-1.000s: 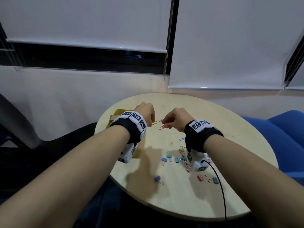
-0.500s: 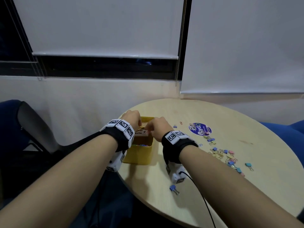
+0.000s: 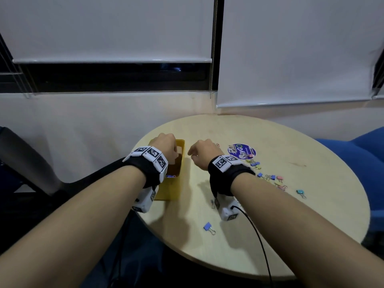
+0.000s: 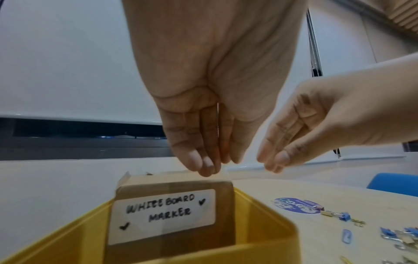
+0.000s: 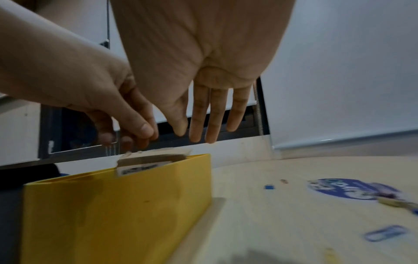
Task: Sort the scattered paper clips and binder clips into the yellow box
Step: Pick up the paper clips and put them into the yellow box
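Note:
The yellow box (image 3: 169,191) stands at the table's left edge, with a brown card insert (image 4: 172,185) labelled "WHITEBOARD MARKER" inside. My left hand (image 3: 166,145) hangs over the box's far end, fingers (image 4: 203,160) pointing down and relaxed, holding nothing I can see. My right hand (image 3: 201,151) hovers just right of the box with its fingers (image 5: 199,128) straight and empty. Something small and blue (image 3: 170,176) lies inside the box. Several coloured binder clips (image 3: 270,177) and paper clips lie scattered to the right. One blue binder clip (image 3: 208,227) sits near the table's front edge.
A round blue sticker (image 3: 242,151) is on the round wooden table (image 3: 291,235), and a red paper clip (image 3: 217,144) lies beside it. A blue paper clip (image 5: 384,233) lies near my right wrist. A black chair (image 3: 31,167) is at left, a blue seat (image 3: 365,163) at right.
A second ago both hands pinched clips over the table's middle. They moved left to the box; now their fingers have loosened and the right hand has drawn back to the box's right side.

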Demonstrator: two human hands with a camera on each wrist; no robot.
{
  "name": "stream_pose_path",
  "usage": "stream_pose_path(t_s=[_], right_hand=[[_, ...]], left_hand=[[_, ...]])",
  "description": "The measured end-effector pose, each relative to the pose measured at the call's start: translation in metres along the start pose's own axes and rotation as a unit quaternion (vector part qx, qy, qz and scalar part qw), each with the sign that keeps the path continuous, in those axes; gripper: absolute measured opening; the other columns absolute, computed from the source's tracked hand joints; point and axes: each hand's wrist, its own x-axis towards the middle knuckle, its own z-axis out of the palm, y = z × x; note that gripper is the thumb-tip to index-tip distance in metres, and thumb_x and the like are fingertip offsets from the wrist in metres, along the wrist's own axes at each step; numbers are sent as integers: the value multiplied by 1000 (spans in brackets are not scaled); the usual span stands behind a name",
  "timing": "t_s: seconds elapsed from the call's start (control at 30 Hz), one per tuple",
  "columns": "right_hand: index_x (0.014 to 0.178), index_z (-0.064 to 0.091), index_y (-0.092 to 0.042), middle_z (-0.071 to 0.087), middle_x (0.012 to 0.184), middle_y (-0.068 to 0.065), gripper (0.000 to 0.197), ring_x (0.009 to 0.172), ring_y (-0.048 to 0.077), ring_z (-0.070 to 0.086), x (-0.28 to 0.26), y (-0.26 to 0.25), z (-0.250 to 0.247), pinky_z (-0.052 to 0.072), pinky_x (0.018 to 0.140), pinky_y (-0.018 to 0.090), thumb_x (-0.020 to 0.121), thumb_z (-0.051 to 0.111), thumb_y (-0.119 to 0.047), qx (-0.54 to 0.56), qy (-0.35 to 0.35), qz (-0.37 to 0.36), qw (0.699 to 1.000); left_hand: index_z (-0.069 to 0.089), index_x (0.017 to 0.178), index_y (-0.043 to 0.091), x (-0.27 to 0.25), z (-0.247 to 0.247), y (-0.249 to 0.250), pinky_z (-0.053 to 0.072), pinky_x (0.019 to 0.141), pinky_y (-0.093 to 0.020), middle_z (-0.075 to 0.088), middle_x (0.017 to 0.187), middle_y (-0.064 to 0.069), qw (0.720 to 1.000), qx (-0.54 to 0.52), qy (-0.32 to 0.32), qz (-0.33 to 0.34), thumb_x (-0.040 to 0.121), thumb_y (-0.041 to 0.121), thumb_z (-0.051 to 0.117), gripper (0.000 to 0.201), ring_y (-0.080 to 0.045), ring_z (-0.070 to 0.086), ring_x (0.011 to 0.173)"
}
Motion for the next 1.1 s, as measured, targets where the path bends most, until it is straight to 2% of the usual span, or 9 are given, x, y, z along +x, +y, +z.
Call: stream_pose_path(t_s=[0.1,0.27,0.57,0.7,0.73,0.83,0.9,1.0,1.1], right_hand=[[105,72,-24,68,114,7,28,103,31,64,-11,40,-17,52,89,36,87,54,-14,-1,5,33,999],[104,74,-24,69,111,10,25,96,33,65,-36,117,-50,54,87,37,88,56,-17,-26,20,105,994],[106,73,-19,71,109,8,29,100,27,64,-67,206,-64,52,92,36,90,52,-5,-22,2,169,985],[106,73,-19,71,107,6,30,97,25,65,-68,228,-58,52,92,36,90,53,-5,-17,-10,175,984],[106,73,-20,71,106,5,30,97,24,65,-68,234,-57,53,91,36,90,53,-4,-18,-13,180,983],[107,71,-19,70,106,3,37,97,21,65,-71,248,-51,54,91,36,87,50,4,-25,-29,198,979],[109,70,-19,68,108,3,42,98,22,65,-72,257,-47,54,90,36,85,47,7,-36,-32,215,975],[113,67,-21,65,114,1,43,101,23,63,-71,269,-41,53,86,35,85,48,5,-62,-43,236,969],[115,64,-25,61,119,2,39,102,24,61,-65,280,-34,52,83,33,87,51,-1,-77,-56,253,963]], left_hand=[[70,92,8,2,4,25,54,69,-33,66,96,-14,1000,-7,2,26,87,14,60,13,-32,64,85],[70,92,9,6,22,76,57,79,-41,67,99,-15,996,-14,-26,80,84,15,61,13,-34,65,88],[66,109,6,18,78,155,50,73,-36,61,112,-17,977,38,-121,172,92,9,55,21,-34,62,93],[55,89,19,29,97,172,36,54,-27,50,77,-9,970,71,-138,187,93,8,52,12,-23,45,58],[56,94,24,32,100,174,36,54,-27,53,79,-9,968,79,-147,187,93,6,51,19,-25,47,59],[63,123,9,43,113,178,44,72,-32,60,119,-14,963,85,-176,186,91,4,53,34,-34,61,94],[60,127,10,49,122,181,47,83,-34,57,127,-13,962,86,-180,187,92,6,54,36,-33,59,109],[58,131,12,56,129,185,47,90,-33,55,131,-13,963,84,-180,182,94,7,53,37,-31,58,114],[63,114,4,60,133,190,47,78,-33,59,123,-17,964,85,-183,171,92,4,52,25,-35,61,104]])
